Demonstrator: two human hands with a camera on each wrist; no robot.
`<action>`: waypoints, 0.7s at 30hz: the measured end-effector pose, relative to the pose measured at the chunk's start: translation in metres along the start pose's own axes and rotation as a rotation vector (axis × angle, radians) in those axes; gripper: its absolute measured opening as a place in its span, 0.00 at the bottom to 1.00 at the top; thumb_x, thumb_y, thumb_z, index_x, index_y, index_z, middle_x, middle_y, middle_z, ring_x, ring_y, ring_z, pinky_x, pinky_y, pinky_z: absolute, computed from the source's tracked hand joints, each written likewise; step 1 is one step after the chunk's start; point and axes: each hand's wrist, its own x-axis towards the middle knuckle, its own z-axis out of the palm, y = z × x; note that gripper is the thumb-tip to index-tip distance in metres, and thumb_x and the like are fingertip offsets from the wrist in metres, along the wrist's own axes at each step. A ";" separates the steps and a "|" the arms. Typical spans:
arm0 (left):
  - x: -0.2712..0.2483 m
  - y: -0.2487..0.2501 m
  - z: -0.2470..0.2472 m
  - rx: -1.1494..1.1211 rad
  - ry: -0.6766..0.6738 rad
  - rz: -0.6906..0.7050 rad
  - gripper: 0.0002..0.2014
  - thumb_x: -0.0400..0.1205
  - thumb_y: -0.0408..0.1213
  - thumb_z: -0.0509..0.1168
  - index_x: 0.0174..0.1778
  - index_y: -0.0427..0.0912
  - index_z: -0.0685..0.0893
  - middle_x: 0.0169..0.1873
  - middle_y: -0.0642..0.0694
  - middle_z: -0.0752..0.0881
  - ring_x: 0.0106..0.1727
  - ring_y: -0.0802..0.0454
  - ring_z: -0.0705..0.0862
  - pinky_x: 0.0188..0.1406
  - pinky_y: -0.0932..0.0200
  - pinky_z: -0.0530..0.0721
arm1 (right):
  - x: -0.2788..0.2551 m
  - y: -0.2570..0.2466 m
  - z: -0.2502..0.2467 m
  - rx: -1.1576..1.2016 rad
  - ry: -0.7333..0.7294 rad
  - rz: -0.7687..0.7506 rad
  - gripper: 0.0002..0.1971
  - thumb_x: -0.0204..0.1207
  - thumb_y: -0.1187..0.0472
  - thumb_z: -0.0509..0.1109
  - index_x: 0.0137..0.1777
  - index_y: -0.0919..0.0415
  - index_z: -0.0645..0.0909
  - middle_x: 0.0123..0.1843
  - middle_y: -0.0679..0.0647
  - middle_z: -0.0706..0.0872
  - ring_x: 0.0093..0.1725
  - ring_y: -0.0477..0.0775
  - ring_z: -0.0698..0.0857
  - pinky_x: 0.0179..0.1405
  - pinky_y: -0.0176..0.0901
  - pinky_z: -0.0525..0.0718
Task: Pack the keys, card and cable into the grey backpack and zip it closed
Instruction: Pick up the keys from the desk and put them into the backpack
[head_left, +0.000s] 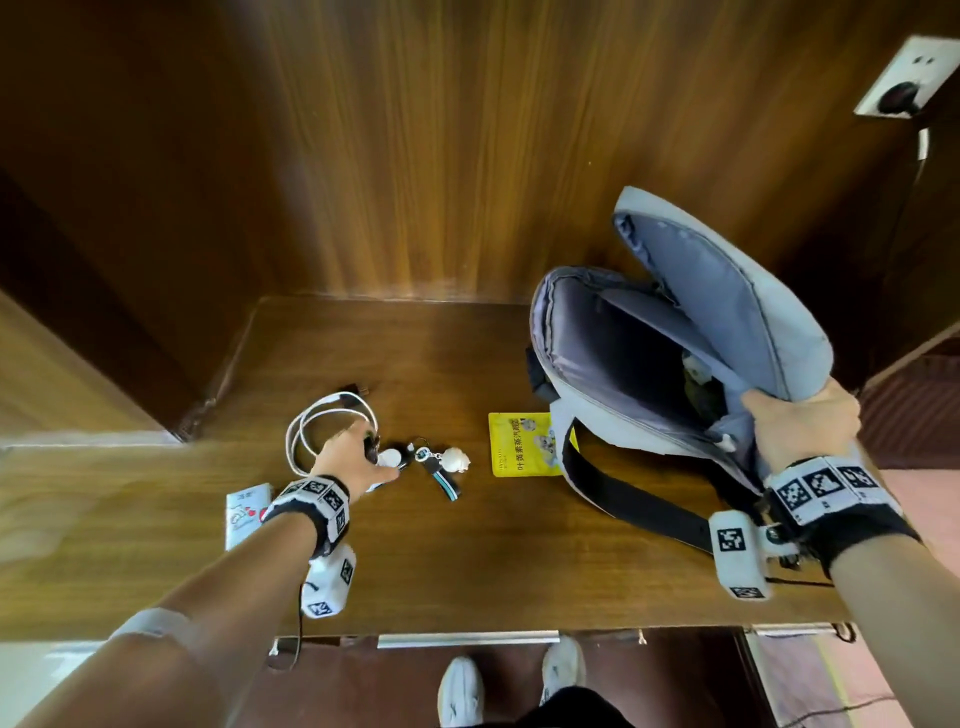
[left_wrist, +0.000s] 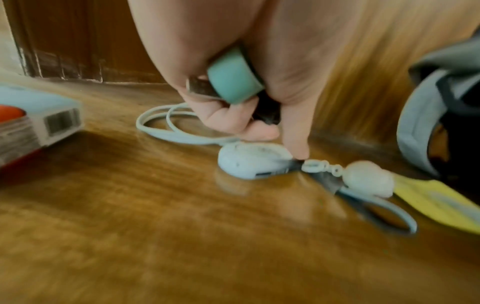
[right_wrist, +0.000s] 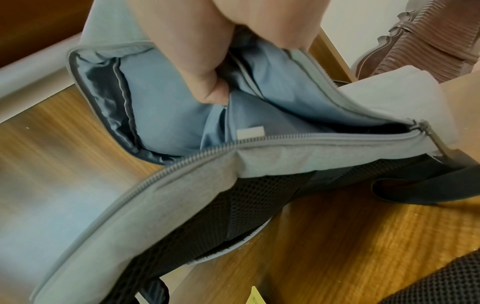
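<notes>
Your right hand (head_left: 802, 423) grips the front flap of the grey backpack (head_left: 691, 332), with the thumb tucked inside against the blue lining. You are holding the bag wide open on the right side of the wooden desk (head_left: 467, 561). Its zipper (right_wrist: 197, 156) is undone along the edge.

Your left hand (head_left: 353, 457) is down on the keys (head_left: 431, 460), near the middle of the desk. Its fingers are curled, and one fingertip (left_wrist: 298, 152) presses on the white key fob. A teal loop and something dark sit inside the curled fingers, so the hand looks like it holds part of the key bunch.

The white cable (head_left: 322, 421) lies coiled on the desk just left of the keys and a bit farther away. The yellow card (head_left: 522, 444) lies flat to the right of the keys, and its right edge is tucked under the backpack. A small white box (head_left: 244, 512) sits on the desk to the left, nearer to you, partly hidden by your left wrist.
</notes>
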 end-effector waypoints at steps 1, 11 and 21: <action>0.000 -0.003 0.007 0.053 -0.021 0.001 0.30 0.67 0.47 0.80 0.61 0.45 0.76 0.52 0.43 0.84 0.49 0.45 0.83 0.46 0.52 0.84 | -0.001 -0.001 0.000 0.000 -0.001 0.001 0.14 0.67 0.67 0.77 0.52 0.72 0.84 0.50 0.69 0.88 0.43 0.55 0.79 0.42 0.43 0.73; -0.001 0.015 0.011 0.075 0.044 0.040 0.27 0.68 0.47 0.77 0.60 0.51 0.75 0.47 0.46 0.83 0.41 0.48 0.86 0.40 0.50 0.88 | 0.003 0.006 0.004 0.009 -0.032 0.020 0.14 0.65 0.66 0.76 0.51 0.65 0.84 0.40 0.58 0.83 0.40 0.58 0.82 0.39 0.44 0.75; -0.047 0.191 -0.083 -0.571 0.234 0.558 0.25 0.68 0.42 0.80 0.56 0.49 0.76 0.45 0.60 0.84 0.42 0.67 0.82 0.43 0.72 0.80 | 0.010 0.000 0.010 -0.011 -0.047 -0.003 0.13 0.68 0.65 0.76 0.52 0.64 0.81 0.45 0.58 0.82 0.44 0.59 0.81 0.43 0.43 0.74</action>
